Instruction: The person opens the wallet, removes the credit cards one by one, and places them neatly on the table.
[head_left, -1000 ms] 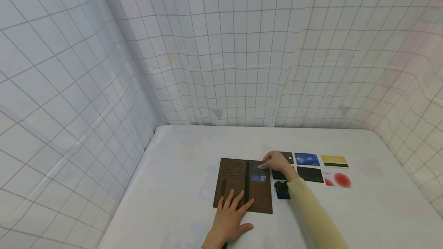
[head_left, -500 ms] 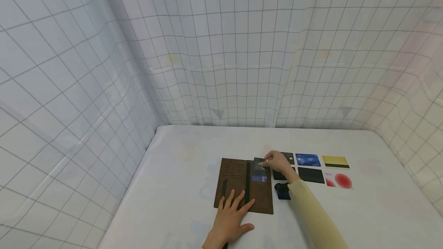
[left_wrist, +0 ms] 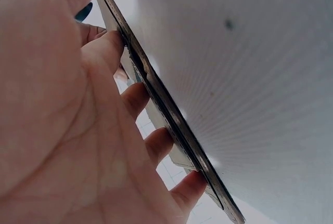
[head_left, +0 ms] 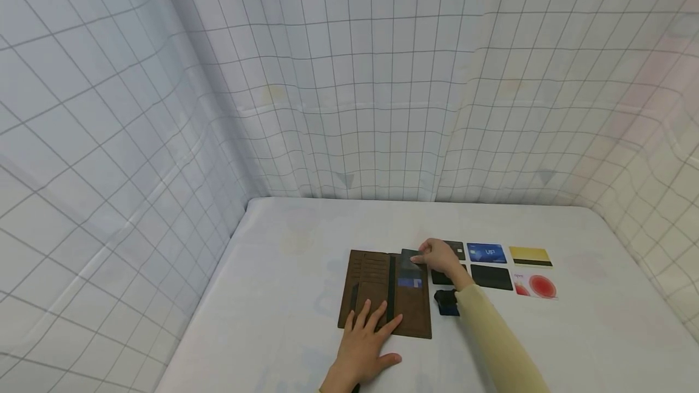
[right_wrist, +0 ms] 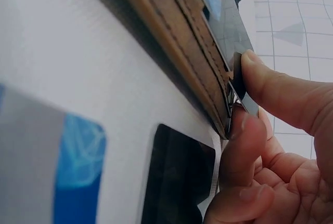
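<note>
A brown wallet (head_left: 412, 317) lies unfolded on the white table, a black strap down its middle. My left hand (head_left: 360, 347) rests on its lower left part with spread fingers; the left wrist view shows fingertips on the wallet's edge. At the top of the right panel, my right hand (head_left: 438, 256) pinches a dark, glossy card-like sheet (head_left: 408, 259) between thumb and index finger. The sheet (right_wrist: 231, 34) reaches slightly past the wallet's top edge. A blue strip (head_left: 409, 282) shows below it in the panel.
Right of the wallet lie several cards: a blue VIP card (head_left: 486, 253), a yellow card (head_left: 531, 255), a black card (head_left: 491, 276) and a white-and-red card (head_left: 537, 285). Dark cards (head_left: 446, 276) lie partly under my right wrist. Grid-patterned white cloth (head_left: 349, 108) stands behind the table.
The dark sheet has risen past the wallet's top edge since one second ago, with my right fingers on it. My left hand has stayed in place on the wallet.
</note>
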The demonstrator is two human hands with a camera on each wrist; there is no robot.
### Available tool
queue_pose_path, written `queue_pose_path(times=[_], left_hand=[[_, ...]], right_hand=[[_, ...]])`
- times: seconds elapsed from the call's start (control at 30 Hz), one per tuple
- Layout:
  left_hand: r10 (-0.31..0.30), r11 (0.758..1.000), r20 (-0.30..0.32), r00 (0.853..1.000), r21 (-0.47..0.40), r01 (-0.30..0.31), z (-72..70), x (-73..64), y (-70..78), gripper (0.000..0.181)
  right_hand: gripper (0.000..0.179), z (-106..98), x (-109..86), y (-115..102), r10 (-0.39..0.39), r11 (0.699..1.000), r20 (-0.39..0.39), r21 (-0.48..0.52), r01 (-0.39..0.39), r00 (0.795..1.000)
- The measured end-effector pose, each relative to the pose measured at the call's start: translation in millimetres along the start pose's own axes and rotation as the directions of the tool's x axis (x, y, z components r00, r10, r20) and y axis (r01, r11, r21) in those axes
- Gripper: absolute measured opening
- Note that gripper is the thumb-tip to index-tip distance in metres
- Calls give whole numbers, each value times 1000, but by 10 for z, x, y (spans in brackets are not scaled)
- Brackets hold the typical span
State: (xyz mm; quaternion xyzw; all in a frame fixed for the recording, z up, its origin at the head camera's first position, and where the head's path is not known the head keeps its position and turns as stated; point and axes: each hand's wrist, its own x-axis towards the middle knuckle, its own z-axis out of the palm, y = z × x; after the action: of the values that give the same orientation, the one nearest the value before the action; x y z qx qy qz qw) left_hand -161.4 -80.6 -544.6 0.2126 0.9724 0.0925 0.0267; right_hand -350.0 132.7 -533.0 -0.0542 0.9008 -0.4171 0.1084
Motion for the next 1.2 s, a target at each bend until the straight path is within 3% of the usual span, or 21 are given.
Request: queue_pose_path(times=[0.53, 0.87, 1.2], left_hand=[[8, 1000, -12, 1000, 6, -8, 24, 2, -14, 68], [13, 1000, -25, 1000, 0, -13, 15, -3, -8, 68], [10, 1000, -24, 1000, 3, -10, 11, -9, -12, 68]], right_hand=[[40, 20, 19, 10, 11, 999, -53, -41, -14, 999], [32, 11, 25, 7, 23, 1000, -78, 8, -22, 997], [34, -1, 39, 37, 49, 998, -91, -29, -52, 995]])
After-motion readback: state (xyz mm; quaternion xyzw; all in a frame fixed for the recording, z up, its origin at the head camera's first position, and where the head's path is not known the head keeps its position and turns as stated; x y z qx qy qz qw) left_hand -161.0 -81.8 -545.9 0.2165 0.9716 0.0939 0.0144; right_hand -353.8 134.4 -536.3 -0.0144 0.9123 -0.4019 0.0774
